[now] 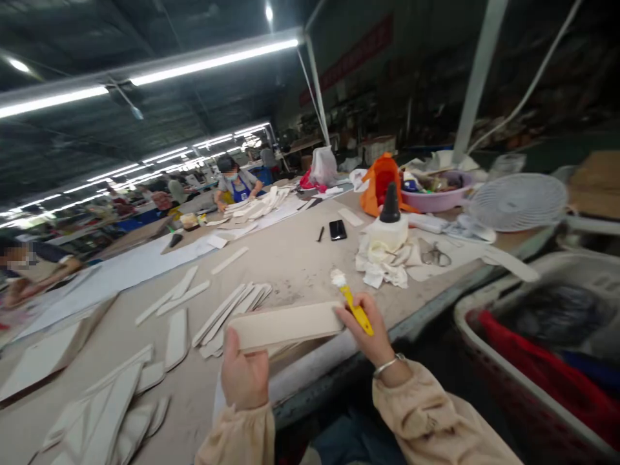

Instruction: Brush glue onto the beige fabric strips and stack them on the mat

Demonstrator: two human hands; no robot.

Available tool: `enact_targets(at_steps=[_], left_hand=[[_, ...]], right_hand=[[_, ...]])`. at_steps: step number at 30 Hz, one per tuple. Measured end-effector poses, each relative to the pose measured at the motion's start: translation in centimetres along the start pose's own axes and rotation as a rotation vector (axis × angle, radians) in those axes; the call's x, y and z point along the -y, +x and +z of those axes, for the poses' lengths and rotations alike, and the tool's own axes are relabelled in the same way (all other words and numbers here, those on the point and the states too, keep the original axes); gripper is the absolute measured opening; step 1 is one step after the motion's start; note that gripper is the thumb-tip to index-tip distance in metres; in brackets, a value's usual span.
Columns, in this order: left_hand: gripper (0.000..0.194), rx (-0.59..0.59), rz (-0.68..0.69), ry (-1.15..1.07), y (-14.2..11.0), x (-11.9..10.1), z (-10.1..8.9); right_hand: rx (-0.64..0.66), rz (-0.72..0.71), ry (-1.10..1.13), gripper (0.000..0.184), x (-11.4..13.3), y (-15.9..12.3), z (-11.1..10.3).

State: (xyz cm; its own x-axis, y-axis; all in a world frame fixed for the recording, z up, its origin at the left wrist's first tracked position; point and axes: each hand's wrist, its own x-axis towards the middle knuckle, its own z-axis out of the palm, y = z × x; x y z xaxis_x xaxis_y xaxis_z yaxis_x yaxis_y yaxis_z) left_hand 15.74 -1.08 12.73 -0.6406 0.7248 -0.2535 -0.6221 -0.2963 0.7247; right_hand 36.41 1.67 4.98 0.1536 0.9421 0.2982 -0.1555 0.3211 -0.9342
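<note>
Between my two hands a long cream-coloured strip (pixel 290 327) is held level above the near table edge. My left hand (pixel 245 371) grips its left end, with the thumb on top. My right hand (pixel 368 329) pinches the strip's right end and also holds a yellow-handled brush (pixel 357 310). The brush's whitish head points up and away from me. Just beyond my left hand, a fanned pile of similar strips (pixel 232 316) lies on the table. A white bottle with a black cone nozzle (pixel 389 226) stands past the brush, with crumpled cloth (pixel 387 261) around its base.
More cream pieces (pixel 106 413) lie in a heap at the left. A phone (pixel 338 230), an orange bag (pixel 380 184), a purple basin (pixel 438 197) and a round fan grille (pixel 518 201) sit farther back. A white basket (pixel 467 303) stands at the right. Co-workers (pixel 237 184) sit across the table.
</note>
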Motion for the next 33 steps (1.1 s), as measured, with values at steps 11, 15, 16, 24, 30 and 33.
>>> enact_targets(at_steps=[11, 15, 16, 24, 30, 33], left_hand=[[0.033, 0.016, -0.055, -0.022, 1.0, -0.1, -0.7], [0.023, 0.014, -0.049, -0.047, 0.8, 0.0, -0.7], [0.020, 0.000, -0.038, -0.052, 0.8, 0.1, -0.8], [0.016, -0.057, -0.040, -0.071, 1.4, -0.2, -0.9], [0.020, 0.043, -0.118, -0.064, -1.4, 1.6, -0.8], [0.025, 0.088, -0.175, -0.036, -2.5, 3.1, -1.0]], right_hand=[[0.026, 0.019, 0.017, 0.032, -0.1, -0.1, 0.2], [0.017, 0.018, -0.027, 0.032, 0.0, -0.2, 0.1], [0.017, 0.019, -0.039, 0.032, -0.1, -0.2, 0.1], [-0.006, 0.036, -0.076, 0.036, -0.6, -0.2, 0.3], [-0.038, 0.003, -0.107, 0.036, -0.5, -0.3, 0.6], [-0.025, -0.038, -0.209, 0.035, -0.7, -0.3, 0.5]])
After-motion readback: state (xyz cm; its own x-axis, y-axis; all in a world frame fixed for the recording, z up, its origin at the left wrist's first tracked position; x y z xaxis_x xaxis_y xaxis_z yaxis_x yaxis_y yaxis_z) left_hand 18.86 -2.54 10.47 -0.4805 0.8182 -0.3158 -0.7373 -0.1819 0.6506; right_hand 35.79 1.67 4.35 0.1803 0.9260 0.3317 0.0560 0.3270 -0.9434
